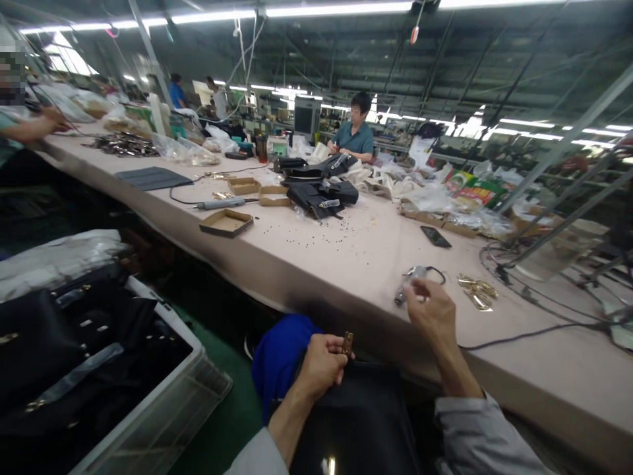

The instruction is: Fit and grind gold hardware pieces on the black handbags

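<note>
- The clasp stands upright, long axis vertical, at the top edge of the bag on my lap.
- My left hand is clamped on its lower end.
- It looks small, stiff, light and likely slick, so its edges seem the best place to hold it.
- My right hand touches a corded tool on the table; I cannot tell if it grips.
</note>
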Demonstrator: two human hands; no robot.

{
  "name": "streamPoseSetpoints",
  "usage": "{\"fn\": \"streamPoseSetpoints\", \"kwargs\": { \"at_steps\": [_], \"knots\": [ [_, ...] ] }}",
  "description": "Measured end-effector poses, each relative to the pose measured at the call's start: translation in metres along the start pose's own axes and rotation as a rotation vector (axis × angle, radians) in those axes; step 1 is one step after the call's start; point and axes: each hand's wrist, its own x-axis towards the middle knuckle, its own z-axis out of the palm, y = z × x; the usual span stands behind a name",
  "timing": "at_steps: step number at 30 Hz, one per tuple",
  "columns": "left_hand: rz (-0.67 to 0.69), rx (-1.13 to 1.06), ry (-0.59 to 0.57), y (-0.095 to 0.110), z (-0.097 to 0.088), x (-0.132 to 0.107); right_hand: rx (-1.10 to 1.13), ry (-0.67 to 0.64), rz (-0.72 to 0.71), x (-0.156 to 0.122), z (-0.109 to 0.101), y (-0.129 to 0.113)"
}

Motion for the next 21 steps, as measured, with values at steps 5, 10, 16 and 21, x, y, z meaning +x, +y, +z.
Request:
{"fn": "streamPoseSetpoints", "kwargs": {
  "at_steps": [5,10,16,21],
  "knots": [
    [0.054,0.036,0.042,0.000,-0.003,0.001,0.111,-0.392,0.072,-0.103,-0.008,0.018],
    [0.077,0.090,0.100,0.001,-0.002,-0.004,0.343,-0.491,0.280,-0.151,-0.013,0.053],
    [0.140,0.147,0.130,0.002,0.010,-0.016,0.605,-0.666,0.352,-0.172,-0.023,0.050],
    [0.186,-0.041,0.369,0.049,0.012,-0.043,0.584,-0.495,0.270,-0.172,-0.063,0.036]
  ]
}}
